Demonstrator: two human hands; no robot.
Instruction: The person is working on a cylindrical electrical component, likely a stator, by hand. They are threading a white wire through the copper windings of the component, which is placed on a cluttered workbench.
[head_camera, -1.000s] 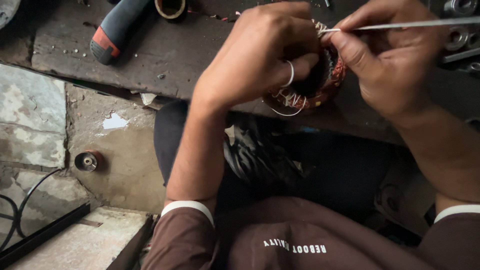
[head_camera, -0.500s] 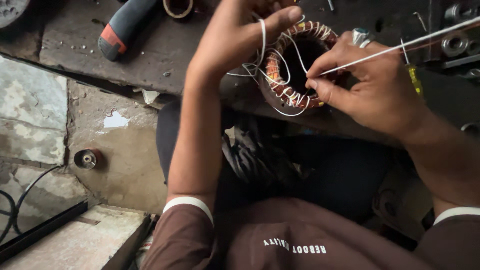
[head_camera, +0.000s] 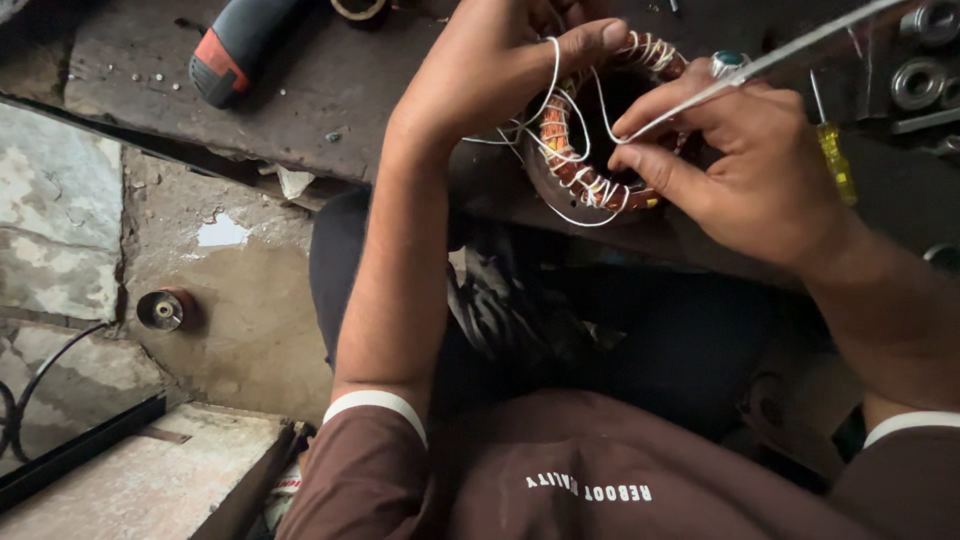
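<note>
The left hand (head_camera: 500, 75) grips the upper left rim of the stator (head_camera: 600, 130), a round ring of copper coils that rests on the dark tabletop (head_camera: 150, 80) at its near edge. A loop of white cord (head_camera: 552, 80) passes over that hand's forefinger, and the fingers are closed on both ring and cord. The right hand (head_camera: 745, 170) sits just to the right of the ring, thumb and forefinger pinched on a long thin needle (head_camera: 800, 45) that slants up and away toward the far right; its near tip points into the ring's bore.

Judging from how things lie, the lacing is partway done. White cord already binds the coils along the lower arc, below and between the hands, and along the top arc beside the left fingertips. Loose strands hang slack across the bore and out to the left, not yet drawn tight. The part of the ring under the left hand is hidden, so whether it is tied cannot be told.

A yellow-handled screwdriver (head_camera: 832, 160) lies just beyond the right hand, bearings (head_camera: 915, 82) farther right, and a grey and red tool (head_camera: 240, 45) well left of the left hand.
</note>
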